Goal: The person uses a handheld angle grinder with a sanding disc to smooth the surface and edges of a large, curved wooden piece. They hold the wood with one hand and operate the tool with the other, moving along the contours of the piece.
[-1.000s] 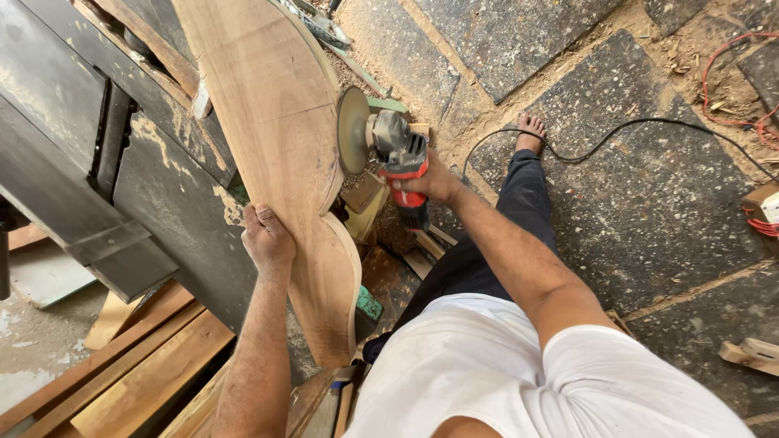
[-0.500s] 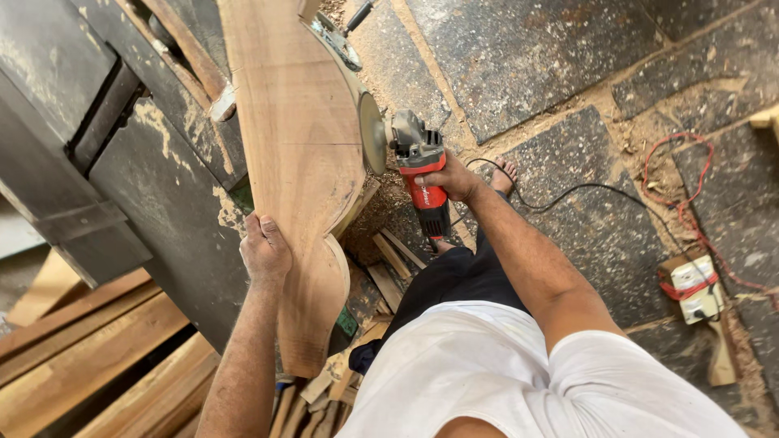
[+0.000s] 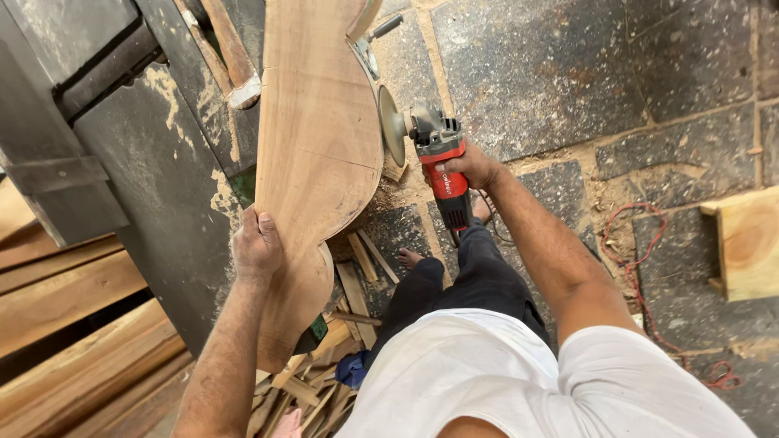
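A long curved wooden board (image 3: 316, 146) runs from the top of the view down toward me. My left hand (image 3: 256, 246) grips its left edge at the narrow waist. My right hand (image 3: 469, 168) holds a red angle grinder (image 3: 438, 162) by its body. The grinder's round sanding disc (image 3: 393, 126) presses against the board's right edge. A black cord trails from the grinder's tail past my dark trousers. My bare foot (image 3: 410, 258) stands on the stone floor below the board.
A dark metal machine (image 3: 122, 146) dusted with sawdust stands at the left. Planks (image 3: 73, 324) lie stacked at the lower left. Offcuts (image 3: 316, 381) are scattered under the board. A red cable (image 3: 641, 284) winds over the stone floor, and a wooden block (image 3: 746, 243) sits at the right edge.
The view has shifted, so board and grinder sit more to the right and closer. The grinder has slid along the board's right edge. My left hand keeps its grip on the left edge.
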### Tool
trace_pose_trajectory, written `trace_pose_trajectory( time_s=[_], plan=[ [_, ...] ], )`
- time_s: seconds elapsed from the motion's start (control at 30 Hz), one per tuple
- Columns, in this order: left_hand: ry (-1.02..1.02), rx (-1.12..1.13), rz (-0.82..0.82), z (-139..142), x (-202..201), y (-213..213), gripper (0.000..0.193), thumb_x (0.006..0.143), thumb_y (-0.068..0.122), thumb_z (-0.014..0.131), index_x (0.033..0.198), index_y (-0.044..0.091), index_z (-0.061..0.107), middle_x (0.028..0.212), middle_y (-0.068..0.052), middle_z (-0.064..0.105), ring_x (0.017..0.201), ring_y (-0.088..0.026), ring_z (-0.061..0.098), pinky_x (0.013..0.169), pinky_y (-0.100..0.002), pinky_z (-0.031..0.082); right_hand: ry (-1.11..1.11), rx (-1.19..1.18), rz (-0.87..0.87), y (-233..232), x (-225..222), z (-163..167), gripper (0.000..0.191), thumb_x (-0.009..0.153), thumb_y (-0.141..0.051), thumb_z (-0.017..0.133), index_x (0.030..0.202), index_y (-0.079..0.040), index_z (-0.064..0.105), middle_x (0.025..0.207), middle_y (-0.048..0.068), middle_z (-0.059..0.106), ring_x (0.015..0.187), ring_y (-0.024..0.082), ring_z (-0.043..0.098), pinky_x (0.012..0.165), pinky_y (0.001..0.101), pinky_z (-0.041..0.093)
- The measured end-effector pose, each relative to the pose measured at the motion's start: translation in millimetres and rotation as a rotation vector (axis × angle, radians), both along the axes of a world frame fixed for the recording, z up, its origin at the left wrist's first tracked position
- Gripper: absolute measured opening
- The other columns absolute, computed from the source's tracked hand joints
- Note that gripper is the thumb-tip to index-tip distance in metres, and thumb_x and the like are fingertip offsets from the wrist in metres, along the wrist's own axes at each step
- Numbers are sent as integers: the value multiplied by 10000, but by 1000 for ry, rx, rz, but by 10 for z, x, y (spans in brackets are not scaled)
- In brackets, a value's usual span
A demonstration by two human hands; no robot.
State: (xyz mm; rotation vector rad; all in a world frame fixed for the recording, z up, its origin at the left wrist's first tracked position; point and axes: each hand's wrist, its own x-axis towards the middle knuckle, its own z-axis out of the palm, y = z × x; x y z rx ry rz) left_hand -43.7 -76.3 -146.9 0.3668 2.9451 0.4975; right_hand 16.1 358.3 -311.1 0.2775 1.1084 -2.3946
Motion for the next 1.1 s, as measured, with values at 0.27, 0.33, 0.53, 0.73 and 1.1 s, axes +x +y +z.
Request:
trace_pose_trajectory(
  time_s=[0.27,0.33,0.53,0.73,1.1],
  plan=[
    [-63,-42,80,-6,16,-26,461,1102,406,416,1313,27,572,928,-273,721,827,-497,701,718,-595,570,12,-37,146,357,-477,209,563,670,-139,819,1195,-39,642,998,148,736,906,287,739,820,464,645],
    [-77,-36,103,-4,11,-23,473,1097,420,419,1325,34,570,945,-279,720,846,-503,699,729,-600,569,47,-100,189,426,-617,318,556,696,-146,821,1207,-18,642,988,161,727,893,298,731,813,469,638],
    [-71,-30,108,6,-9,-29,458,1096,427,427,1328,60,572,983,-276,726,887,-510,700,780,-600,574,42,-123,261,601,-867,527,578,689,-149,813,1219,-10,628,980,178,727,880,314,737,815,473,635],
    [-93,-40,125,-52,-36,-36,438,1099,410,431,1317,56,567,943,-263,729,861,-493,713,762,-591,580,29,-185,247,419,-605,367,568,723,-156,833,1222,5,613,1017,178,714,932,315,726,876,485,631],
    [-143,-133,243,-59,-288,238,512,1125,484,342,1173,68,635,851,-286,699,820,-528,679,753,-627,535,-6,39,-485,-156,210,370,600,759,-116,820,1286,-47,542,1092,93,649,1025,271,687,925,451,616]
  ],
)
